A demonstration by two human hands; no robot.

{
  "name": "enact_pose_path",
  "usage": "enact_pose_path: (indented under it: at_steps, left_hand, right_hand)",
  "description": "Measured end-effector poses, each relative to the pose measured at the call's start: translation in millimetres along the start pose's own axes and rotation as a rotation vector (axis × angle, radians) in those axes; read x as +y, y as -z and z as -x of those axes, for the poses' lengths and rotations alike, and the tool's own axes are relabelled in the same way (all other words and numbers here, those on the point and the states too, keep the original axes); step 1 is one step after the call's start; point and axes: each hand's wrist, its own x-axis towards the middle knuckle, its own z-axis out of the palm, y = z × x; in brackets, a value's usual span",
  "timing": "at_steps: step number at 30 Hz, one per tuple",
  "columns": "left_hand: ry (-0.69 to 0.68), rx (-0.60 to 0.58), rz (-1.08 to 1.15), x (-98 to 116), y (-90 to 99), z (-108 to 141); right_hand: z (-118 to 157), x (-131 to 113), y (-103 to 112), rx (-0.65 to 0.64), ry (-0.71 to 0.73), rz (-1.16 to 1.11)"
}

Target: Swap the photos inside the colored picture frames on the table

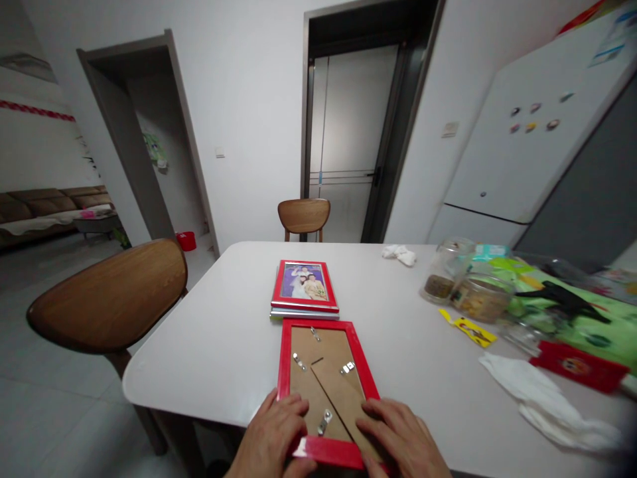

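Note:
A red picture frame (332, 453) lies face down at the near edge of the white table. Its brown backing board (306, 342) faces up, with several metal clips around it and a slanting stand leg. My left hand (273, 435) grips the near left corner, fingers curled over the rim and thumb by the near edge. At the near right corner, my right hand (403, 435) holds the frame, its fingertips on the backing. Just beyond lies a stack of frames, topped by a red one with a photo (304, 282) facing up.
On the right of the white table (219, 345) stand glass jars (482, 297), a yellow packet (472, 330), a red packet (580, 365) and a crumpled white cloth (552, 405). A tissue (399, 254) lies at the far edge. Wooden chairs (112, 295) stand left and beyond.

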Motion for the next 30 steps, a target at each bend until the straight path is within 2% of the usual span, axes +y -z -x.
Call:
enact_pose_path:
  at_steps: [7, 14, 19, 21, 25, 28, 30]
  left_hand:
    - [0.081, 0.013, 0.037, 8, -3.6, 2]
    - [0.092, 0.030, 0.035, 12, -3.5, -1]
    - [0.112, -0.003, 0.049, 15, -4.1, -1]
    - [0.141, -0.011, 0.062, 16, -3.8, -2]
    - [0.189, -0.001, 0.081, 17, -4.1, -2]
    - [0.166, -0.019, 0.049, 16, -8.0, -2]
    - [0.160, -0.019, 0.031, 14, -11.8, -2]
  right_hand:
    - [-24, -30, -8, -0.225, 0.061, -0.045]
    - [-21, -19, -6, -0.350, 0.142, -0.096]
    - [-21, -15, 0, -0.344, 0.191, -0.079]
    - [-27, -14, 2, -0.296, 0.143, -0.058]
    - [-43, -4, 0, -0.157, -0.117, 0.089]
    - [-51, 5, -7, -0.142, -0.247, 0.176]
    - [-53, 7, -10, -0.159, -0.267, 0.170]
